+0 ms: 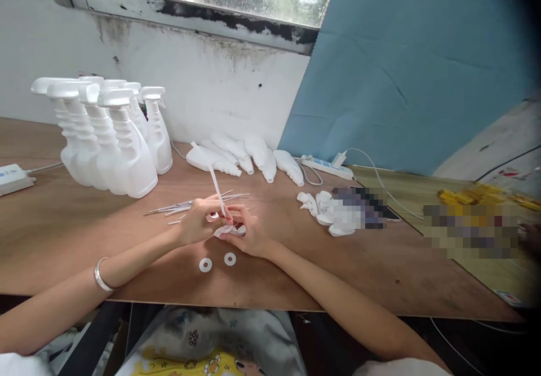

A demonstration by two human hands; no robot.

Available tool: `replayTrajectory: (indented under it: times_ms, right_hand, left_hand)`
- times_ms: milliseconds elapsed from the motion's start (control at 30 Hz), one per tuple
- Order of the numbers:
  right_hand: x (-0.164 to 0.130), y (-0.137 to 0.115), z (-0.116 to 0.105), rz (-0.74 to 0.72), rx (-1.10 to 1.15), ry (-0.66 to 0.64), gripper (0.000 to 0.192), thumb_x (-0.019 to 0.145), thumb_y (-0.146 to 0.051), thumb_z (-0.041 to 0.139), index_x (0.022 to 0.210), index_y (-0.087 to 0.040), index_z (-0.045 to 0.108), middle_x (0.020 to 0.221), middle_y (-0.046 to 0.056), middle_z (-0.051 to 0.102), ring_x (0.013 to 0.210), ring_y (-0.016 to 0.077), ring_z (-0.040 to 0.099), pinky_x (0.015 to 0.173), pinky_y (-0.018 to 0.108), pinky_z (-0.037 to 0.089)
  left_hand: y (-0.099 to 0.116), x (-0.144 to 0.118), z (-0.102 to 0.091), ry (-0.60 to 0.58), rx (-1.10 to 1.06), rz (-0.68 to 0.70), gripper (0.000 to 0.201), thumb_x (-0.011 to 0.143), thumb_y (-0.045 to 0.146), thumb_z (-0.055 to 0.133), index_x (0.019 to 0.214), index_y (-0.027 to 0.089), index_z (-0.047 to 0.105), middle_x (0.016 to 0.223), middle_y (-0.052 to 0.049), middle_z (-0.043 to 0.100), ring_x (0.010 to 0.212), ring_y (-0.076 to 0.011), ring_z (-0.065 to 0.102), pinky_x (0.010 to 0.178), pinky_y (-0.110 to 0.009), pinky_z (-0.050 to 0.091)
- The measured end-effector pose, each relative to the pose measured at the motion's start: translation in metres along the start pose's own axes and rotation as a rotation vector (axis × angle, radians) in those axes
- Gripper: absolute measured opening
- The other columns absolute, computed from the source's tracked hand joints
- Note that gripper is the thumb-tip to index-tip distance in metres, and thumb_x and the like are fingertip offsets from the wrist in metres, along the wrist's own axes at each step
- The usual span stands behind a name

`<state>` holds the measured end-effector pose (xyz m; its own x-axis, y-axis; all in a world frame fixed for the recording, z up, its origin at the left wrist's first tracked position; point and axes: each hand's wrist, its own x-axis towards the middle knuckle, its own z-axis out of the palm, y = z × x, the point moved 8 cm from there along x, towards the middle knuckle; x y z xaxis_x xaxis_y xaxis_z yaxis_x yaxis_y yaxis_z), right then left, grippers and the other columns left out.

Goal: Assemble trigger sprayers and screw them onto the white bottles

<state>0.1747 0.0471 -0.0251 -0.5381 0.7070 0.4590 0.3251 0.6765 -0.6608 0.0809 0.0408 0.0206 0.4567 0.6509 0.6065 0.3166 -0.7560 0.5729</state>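
Over the table's front half, my left hand (198, 221) and my right hand (253, 232) meet with fingertips closed on a white spray trigger head (223, 230). A thin white dip tube (217, 187) rises from between the fingers, tilted up and to the left. My fingers cover much of the head, so the joint with the tube is hidden. Two white ring washers, a left one (205, 265) and a right one (230, 259), lie flat just in front of my hands. Behind my left hand lie several loose dip tubes (173, 209) and what looks like metal tweezers (158, 210).
Assembled white spray bottles (131, 162) stand at the back left. Several headless bottles (257, 153) lie along the wall. Loose trigger heads (323, 207) are piled at the right, beside a blurred phone-like object (391, 213). Power strips (325, 166) and cables edge the wooden table (296, 286).
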Motion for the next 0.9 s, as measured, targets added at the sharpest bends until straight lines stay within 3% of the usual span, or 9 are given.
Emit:
replayTrajectory:
  times_ms: [400,700,900]
  right_hand:
    - [0.000,-0.001,0.001,0.017,0.016,-0.018,0.052,0.071,-0.034,0.064,0.112,-0.023,0.034,0.095,0.002,0.068,0.076,0.0156,0.064,0.070,0.027,0.044]
    - [0.001,0.001,0.001,0.032,0.009,-0.029,0.053,0.070,-0.035,0.064,0.112,-0.023,0.034,0.093,0.002,0.068,0.071,0.0143,0.064,0.065,0.026,0.046]
    - [0.002,-0.001,0.002,-0.006,0.053,-0.020,0.050,0.072,-0.033,0.062,0.111,-0.023,0.033,0.099,0.003,0.066,0.081,0.0147,0.063,0.070,0.028,0.047]
  left_hand:
    - [0.002,0.001,0.003,-0.050,-0.035,0.011,0.009,0.072,0.009,0.057,0.063,0.013,0.058,0.058,0.001,0.052,0.056,-0.0084,0.042,0.049,-0.018,0.032]
    - [-0.015,-0.006,0.000,0.030,-0.031,-0.133,0.021,0.078,0.029,0.057,0.066,0.012,0.057,0.057,0.002,0.050,0.051,-0.0073,0.035,0.050,-0.020,0.031]
    - [-0.020,-0.009,0.008,-0.047,-0.048,-0.184,0.024,0.082,0.034,0.052,0.071,0.013,0.056,0.063,0.001,0.052,0.055,-0.0083,0.041,0.054,-0.020,0.034]
